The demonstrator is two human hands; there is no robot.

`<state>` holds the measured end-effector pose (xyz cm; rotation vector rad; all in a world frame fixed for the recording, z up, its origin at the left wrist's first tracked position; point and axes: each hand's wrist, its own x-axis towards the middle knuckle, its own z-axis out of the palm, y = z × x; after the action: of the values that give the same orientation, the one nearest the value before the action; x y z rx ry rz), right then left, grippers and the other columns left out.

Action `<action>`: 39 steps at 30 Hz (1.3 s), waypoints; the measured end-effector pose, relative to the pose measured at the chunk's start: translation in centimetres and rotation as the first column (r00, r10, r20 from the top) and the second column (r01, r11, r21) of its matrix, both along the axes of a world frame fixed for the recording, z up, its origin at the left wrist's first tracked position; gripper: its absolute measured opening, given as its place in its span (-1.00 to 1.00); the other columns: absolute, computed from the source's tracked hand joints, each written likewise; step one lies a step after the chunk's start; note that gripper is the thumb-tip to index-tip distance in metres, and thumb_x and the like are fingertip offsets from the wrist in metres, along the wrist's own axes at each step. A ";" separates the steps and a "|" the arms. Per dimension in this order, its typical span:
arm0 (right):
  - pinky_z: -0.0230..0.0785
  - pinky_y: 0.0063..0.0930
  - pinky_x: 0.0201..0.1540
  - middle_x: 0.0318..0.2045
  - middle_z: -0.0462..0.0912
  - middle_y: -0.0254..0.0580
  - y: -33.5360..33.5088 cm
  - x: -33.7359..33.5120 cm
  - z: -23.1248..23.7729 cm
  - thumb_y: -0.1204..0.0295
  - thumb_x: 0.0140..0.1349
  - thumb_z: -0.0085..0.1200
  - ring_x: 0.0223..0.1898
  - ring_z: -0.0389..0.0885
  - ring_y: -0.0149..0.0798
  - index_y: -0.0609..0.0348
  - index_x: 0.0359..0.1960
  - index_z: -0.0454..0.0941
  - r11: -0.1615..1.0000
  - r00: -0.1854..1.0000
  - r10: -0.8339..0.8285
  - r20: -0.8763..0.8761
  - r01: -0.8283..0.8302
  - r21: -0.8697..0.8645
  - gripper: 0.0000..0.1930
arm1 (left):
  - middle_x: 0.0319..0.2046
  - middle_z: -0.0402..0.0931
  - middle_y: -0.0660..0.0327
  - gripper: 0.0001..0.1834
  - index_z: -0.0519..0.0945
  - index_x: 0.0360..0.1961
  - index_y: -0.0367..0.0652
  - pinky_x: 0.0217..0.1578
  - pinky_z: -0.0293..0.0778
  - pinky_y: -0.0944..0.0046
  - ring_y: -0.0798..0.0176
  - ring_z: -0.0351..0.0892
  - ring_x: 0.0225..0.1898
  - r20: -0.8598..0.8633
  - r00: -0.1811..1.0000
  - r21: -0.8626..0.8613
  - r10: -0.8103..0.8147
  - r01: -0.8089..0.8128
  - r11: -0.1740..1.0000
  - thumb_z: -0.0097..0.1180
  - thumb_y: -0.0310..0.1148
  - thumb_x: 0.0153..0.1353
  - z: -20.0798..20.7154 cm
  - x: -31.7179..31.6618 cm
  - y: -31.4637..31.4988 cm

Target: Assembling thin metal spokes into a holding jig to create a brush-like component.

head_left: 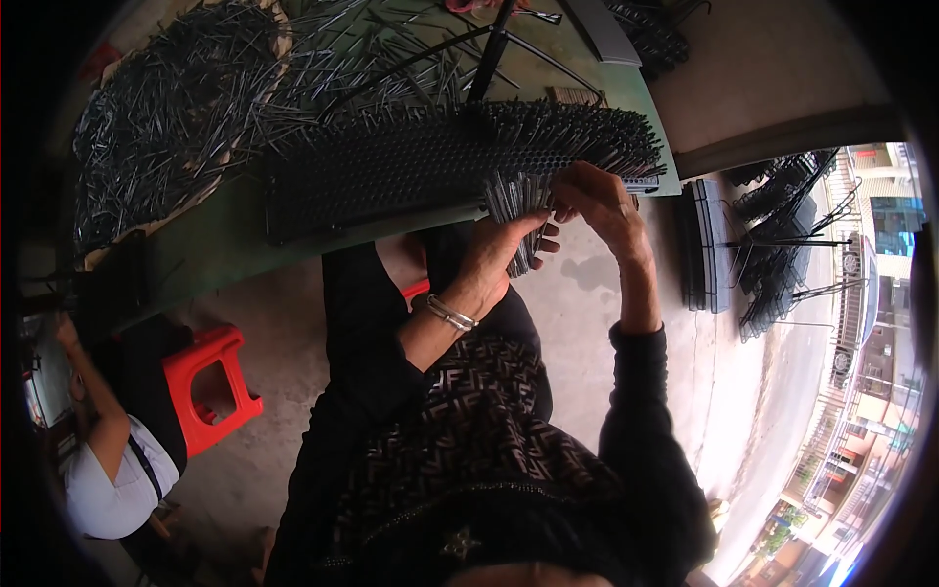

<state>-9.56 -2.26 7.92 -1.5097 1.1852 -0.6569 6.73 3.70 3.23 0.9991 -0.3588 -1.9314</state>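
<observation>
My left hand (pixel 494 249) is wrapped round a bundle of thin dark rods (pixel 515 196), their ends fanning out above and below the palm. Close beside it, my right hand (pixel 599 203) has its fingertips drawn together near the bundle; what lies in that pinch is too small to make out. Just beyond both hands stands a long black perforated rack (pixel 381 171). Rods stick up thickly from its holes along the far side and at the right end, while many nearer holes are bare.
Heaps of loose rods (pixel 186 98) cover the left of the green table (pixel 225 259). A black stand (pixel 494 49) rises behind the rack. A red stool (pixel 210 391) and a seated person (pixel 122 470) are at lower left. Black wire racks (pixel 782 235) stand at right.
</observation>
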 end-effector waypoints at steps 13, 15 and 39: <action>0.43 -0.57 -0.40 -0.46 0.65 -0.19 -0.4 -0.9 0.3 0.51 0.23 0.05 -0.46 0.62 -0.40 0.33 -0.33 0.51 0.994 0.991 -0.101 0.084 0.104 -0.040 -0.90 | -0.27 0.66 0.15 -0.70 0.59 -0.10 -0.14 -0.41 0.59 0.23 0.18 0.71 -0.32 -0.056 0.997 0.041 0.057 -0.055 0.998 0.25 -0.26 0.19 -1.1 -0.4 -0.7; 0.52 -0.55 -0.28 -0.46 0.65 -0.20 -0.5 -0.9 1.0 0.51 0.27 0.05 -0.40 0.66 -0.40 0.31 -0.26 0.49 0.909 0.928 -0.360 -0.094 0.327 -0.257 -0.90 | -0.23 0.65 0.13 -0.69 0.58 -0.08 -0.13 -0.36 0.62 0.21 0.14 0.71 -0.26 -0.081 0.995 0.074 0.062 -0.056 0.996 0.25 -0.25 0.20 -1.3 -0.1 -1.0; 0.47 -0.47 -0.30 -0.49 0.71 -0.17 -2.6 1.3 -0.1 0.40 0.28 -0.01 -0.41 0.71 -0.31 0.22 -0.28 0.51 0.668 0.783 -0.595 -0.181 0.356 -0.653 -0.85 | -0.38 0.66 0.11 -0.83 0.57 -0.21 -0.15 -0.56 0.48 0.33 0.35 0.51 -0.54 -0.118 0.993 0.079 0.009 0.000 0.997 0.18 -0.32 0.23 -1.8 -0.1 -0.7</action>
<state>-8.23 -4.82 7.87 -1.9071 1.8500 -1.2261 6.59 3.01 1.39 0.9306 -0.2137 -2.0032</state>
